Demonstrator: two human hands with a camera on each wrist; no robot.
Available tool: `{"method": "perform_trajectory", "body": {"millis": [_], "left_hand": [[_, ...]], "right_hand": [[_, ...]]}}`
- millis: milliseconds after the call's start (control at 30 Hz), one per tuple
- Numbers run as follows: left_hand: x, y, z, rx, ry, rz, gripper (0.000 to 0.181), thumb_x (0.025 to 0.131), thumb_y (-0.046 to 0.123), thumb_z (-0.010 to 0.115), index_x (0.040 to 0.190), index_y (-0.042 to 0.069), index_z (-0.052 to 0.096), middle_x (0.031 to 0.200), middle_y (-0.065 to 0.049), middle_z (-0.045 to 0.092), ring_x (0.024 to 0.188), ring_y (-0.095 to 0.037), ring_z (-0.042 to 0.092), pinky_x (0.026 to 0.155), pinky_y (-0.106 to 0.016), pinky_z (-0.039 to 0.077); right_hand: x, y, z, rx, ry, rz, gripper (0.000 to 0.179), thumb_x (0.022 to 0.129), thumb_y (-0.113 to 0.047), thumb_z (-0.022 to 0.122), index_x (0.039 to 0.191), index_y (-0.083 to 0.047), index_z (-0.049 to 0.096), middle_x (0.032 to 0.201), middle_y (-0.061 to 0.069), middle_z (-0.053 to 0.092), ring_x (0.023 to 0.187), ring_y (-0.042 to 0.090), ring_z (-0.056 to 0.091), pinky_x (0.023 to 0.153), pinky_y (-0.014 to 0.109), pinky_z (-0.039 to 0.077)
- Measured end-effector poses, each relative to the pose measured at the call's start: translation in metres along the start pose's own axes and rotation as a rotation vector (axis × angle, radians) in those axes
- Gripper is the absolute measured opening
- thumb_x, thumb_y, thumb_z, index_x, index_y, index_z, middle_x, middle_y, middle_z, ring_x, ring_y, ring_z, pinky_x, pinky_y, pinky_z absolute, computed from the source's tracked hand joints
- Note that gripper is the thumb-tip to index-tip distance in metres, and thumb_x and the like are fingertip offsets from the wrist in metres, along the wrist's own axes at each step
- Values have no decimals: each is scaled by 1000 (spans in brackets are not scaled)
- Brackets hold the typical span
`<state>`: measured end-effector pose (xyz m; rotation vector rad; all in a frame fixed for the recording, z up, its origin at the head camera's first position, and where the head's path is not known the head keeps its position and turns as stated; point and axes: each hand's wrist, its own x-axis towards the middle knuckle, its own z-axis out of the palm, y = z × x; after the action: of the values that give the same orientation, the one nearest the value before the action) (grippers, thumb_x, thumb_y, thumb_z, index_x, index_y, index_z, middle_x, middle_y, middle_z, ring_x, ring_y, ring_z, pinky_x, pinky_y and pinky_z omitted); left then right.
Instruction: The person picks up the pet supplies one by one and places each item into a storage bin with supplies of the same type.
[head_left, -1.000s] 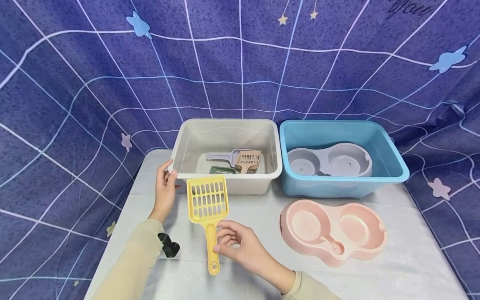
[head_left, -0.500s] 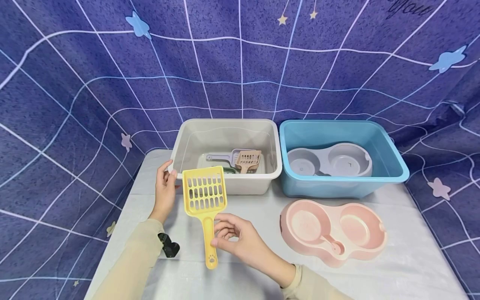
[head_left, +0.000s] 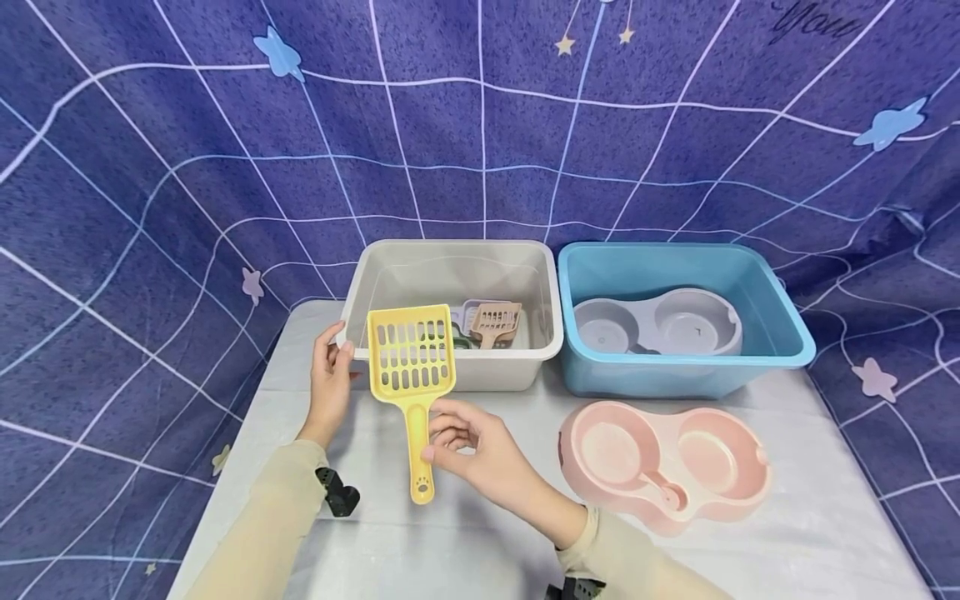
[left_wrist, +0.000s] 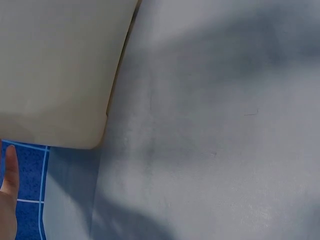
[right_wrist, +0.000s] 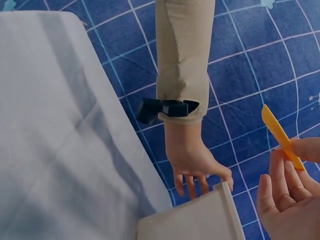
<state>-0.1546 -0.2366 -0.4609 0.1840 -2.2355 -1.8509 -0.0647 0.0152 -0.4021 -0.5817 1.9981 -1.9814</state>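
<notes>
Scoops in left tub, bowl in right tub

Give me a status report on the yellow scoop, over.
Right hand pinches yellow scoop by its handle. Left hand holds gray bin at its near left corner. Nothing seen blocking the scoop.

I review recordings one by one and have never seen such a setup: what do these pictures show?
No machine: a person works with two bare hands. The wide pictures come from a head camera, the darker two from cameras on the wrists. The right hand pinches the yellow scoop by its handle above the table; the left hand touches a corner of the grey bin. More scoops lie inside. Beside it stands a blue bin holding a grey double bowl; a pink double bowl lies in front.
</notes>
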Motion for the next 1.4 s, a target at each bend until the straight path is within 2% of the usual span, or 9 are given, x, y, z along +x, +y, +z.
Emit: {"method": "perform_trajectory", "body": {"millis": [467, 667, 1000, 1167, 1400], "left_hand": [[-1, 1, -1, 16, 1, 7, 46, 107, 18, 41, 151, 9, 34, 94, -4, 42, 86, -6, 48, 74, -21, 48], [0, 2, 0, 6, -3, -2, 46, 107, 20, 41, 151, 10, 33, 96, -5, 44, 89, -8, 49, 74, -21, 48], [1, 1, 0, -2, 0, -8, 46, 107, 19, 41, 151, 10, 33, 97, -9, 44, 90, -8, 50, 76, -24, 50], [2, 1, 1, 8, -2, -6, 46, 107, 19, 41, 151, 11, 33, 92, -3, 39, 86, -8, 49, 75, -22, 49], [0, 2, 0, -3, -2, -16, 46, 107, 18, 41, 151, 10, 32, 99, -2, 47, 90, -7, 50, 76, -22, 49]], "right_hand": [[21, -12, -2, -33, 42, -28, 48, 87, 0, 71, 132, 2, 56, 106, 12, 69, 89, 9, 59, 83, 24, 50], [27, -22, -2, -23, 28, 11, 49, 87, 1, 72, 133, 1, 56, 106, 11, 69, 88, 10, 59, 82, 22, 50], [40, -31, -4, -68, 5, -4, 49, 87, 1, 70, 134, 2, 55, 106, 11, 68, 87, 9, 57, 82, 23, 49], [45, -36, -7, -76, 1, -14, 49, 87, 1, 69, 134, 2, 54, 106, 11, 68, 86, 9, 56, 83, 23, 49], [54, -36, -10, -49, 2, -5, 52, 87, 2, 71, 135, 3, 52, 107, 14, 68, 86, 10, 60, 82, 24, 51]]}}
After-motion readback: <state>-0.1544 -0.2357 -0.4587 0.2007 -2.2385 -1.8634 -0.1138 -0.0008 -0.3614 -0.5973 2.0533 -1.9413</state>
